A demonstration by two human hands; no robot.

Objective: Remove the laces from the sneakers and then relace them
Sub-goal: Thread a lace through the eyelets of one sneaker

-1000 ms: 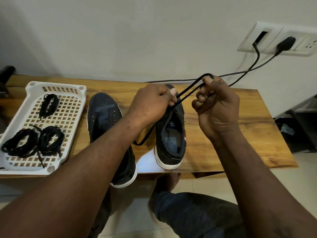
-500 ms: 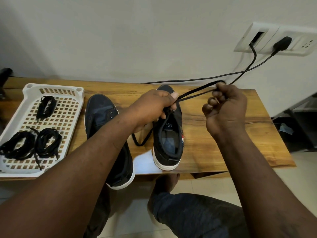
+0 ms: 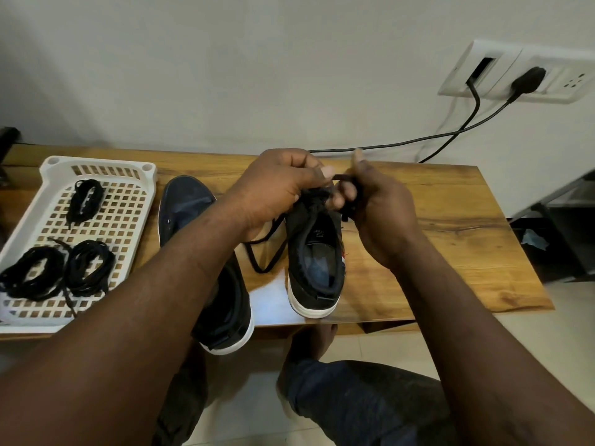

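While the lace (image 3: 263,252) is pinched above the eyelets of the sneaker (image 3: 317,272) on the worktop (image 3: 450,236) by the curled fingers of both the left hand (image 3: 280,188) and right hand (image 3: 380,207), an eyelet may be skipped, since the holes are hidden beneath them, or the slack loop snagged.

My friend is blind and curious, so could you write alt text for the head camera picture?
A person's left hand and right hand pinch a black lace over a black sneaker on a wooden bench. A second sneaker lies beside it, and a white tray at left holds three bundled laces.
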